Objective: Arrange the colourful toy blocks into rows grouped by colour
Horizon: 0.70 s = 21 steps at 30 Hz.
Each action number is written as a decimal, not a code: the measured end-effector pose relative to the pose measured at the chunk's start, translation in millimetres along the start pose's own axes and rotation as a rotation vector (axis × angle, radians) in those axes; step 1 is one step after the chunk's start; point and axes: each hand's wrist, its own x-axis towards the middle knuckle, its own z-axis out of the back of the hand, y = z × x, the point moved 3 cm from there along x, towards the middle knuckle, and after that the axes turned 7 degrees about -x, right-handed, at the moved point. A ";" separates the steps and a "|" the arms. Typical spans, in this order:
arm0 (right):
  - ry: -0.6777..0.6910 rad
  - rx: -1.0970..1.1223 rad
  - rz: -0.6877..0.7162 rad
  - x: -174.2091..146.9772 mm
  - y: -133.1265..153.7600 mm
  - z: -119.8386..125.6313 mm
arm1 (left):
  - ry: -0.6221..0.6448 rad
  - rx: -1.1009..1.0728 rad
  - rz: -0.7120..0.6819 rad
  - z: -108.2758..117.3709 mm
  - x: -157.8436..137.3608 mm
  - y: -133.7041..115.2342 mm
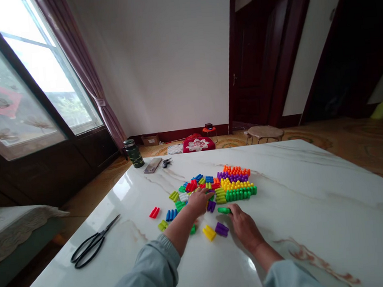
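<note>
My right hand [244, 224] pinches a green plastic building block [224, 210] just above the table. My left hand [199, 201] reaches over a loose pile of coloured blocks, fingers stretched out over the pieces; its fingertips partly hide what lies under them. To the right of the pile, blocks are lined up in rows: orange [237, 171], purple [233, 176], yellow [235, 184] and green [241, 194], with lime green blocks [220, 196] at the left end. Closer to me lie a yellow block [209, 233] and a purple block [222, 229].
Black-handled scissors [95, 245] lie on the white marble-patterned table [129, 274] at the left. A camouflage flask [134, 154], a phone [153, 165] and keys [167, 163] are near the far left edge. A stool [264, 132] stands beyond the table.
</note>
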 end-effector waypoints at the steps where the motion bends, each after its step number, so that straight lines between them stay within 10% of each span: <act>1: 0.005 -0.006 -0.002 -0.1 0.3 0.2 | 0.026 0.023 -0.006 0.5 2.5 0.0; 14: 0.032 -0.079 0.016 -0.3 0.8 -0.6 | 0.088 0.099 -0.072 15.3 4.3 -10.0; 21: 0.019 -0.067 0.012 -1.5 -2.1 -3.6 | -0.258 -0.100 0.051 10.0 -40.8 -13.1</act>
